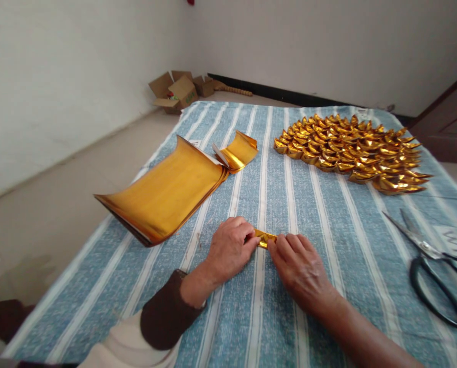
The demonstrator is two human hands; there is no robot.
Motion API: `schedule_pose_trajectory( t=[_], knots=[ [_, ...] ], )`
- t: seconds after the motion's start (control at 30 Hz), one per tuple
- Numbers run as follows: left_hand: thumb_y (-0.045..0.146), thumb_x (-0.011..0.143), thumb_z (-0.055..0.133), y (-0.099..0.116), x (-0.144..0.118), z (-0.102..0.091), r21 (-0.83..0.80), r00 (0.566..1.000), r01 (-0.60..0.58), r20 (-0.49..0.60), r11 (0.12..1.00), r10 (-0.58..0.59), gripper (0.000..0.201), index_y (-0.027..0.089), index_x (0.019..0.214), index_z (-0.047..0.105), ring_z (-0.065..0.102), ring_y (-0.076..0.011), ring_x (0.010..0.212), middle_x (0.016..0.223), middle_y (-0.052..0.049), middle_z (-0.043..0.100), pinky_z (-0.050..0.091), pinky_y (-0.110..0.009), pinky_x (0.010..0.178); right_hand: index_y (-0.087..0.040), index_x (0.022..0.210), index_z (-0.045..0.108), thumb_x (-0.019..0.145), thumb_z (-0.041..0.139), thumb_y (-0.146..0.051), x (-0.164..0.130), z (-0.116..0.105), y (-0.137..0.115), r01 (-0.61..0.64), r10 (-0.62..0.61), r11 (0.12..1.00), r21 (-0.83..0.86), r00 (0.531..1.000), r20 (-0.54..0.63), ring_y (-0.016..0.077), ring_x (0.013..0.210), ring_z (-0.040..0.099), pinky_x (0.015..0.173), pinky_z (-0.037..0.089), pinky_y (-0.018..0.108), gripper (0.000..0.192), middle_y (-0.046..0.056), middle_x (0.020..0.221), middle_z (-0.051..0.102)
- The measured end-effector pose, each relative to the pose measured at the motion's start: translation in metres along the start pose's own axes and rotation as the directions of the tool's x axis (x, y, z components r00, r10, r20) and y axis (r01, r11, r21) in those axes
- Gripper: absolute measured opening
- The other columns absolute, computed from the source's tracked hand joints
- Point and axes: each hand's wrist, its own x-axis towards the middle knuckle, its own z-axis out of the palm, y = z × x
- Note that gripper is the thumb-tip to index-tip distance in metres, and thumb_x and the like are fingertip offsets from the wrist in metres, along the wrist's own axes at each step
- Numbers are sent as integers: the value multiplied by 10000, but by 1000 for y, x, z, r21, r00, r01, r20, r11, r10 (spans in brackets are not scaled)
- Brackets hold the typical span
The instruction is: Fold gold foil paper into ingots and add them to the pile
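Note:
A small folded strip of gold foil paper (265, 238) lies at the middle of the striped cloth, held between my two hands. My left hand (231, 244) is closed on its left end, thumb pointing toward the centre. On the other end, the fingers of my right hand (299, 263) press down and grip. Both ends of the strip are hidden under the fingers. Farther off to the left sits a stack of large gold foil sheets (167, 189) with curled edges. Touching its far corner is a smaller pile of gold foil pieces (239, 152).
Many folded gold paper ingots (346, 148) stand in packed rows at the back right. Black-handled scissors (429, 253) lie spread at the right edge. The blue and white striped cloth (247, 199) covers the table. Open cardboard boxes (176, 92) sit on the floor by the wall.

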Motion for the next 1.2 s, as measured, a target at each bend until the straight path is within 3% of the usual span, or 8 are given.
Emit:
schedule_pose_trajectory(
  t=[0.2,0.43,0.77,1.2],
  knots=[
    [182,813,678,-5,4,-8,-39,998,-9,57,999,11,205,187,632,581,577,-176,777,731,2,599,456,-326,740,-154,860,655,915,459,-56,2,0,-1,-9,9,1000,-12,1000,-10,222,725,403,649,352,366,226,78,825,586],
    [94,809,580,-20,8,-21,-227,979,-57,176,972,99,167,200,759,700,627,-159,836,819,-12,668,494,-306,797,-151,825,651,891,499,-49,1,3,-3,2,-4,998,-56,999,-32,227,741,401,677,345,367,195,79,815,589],
    [104,791,629,-6,4,-9,-70,996,-5,92,998,11,168,190,646,644,604,-182,826,757,-15,629,473,-331,793,-173,779,630,891,484,-43,2,1,-2,0,-2,999,-38,999,-44,224,713,376,638,305,359,225,71,788,575],
    [43,758,554,-5,4,-5,-18,998,20,62,1000,-19,234,176,565,552,588,-175,776,742,-24,612,455,-323,747,-175,803,623,897,500,-50,0,2,-3,-12,12,999,-31,1000,4,221,723,390,655,318,360,199,52,765,552]
  ],
)
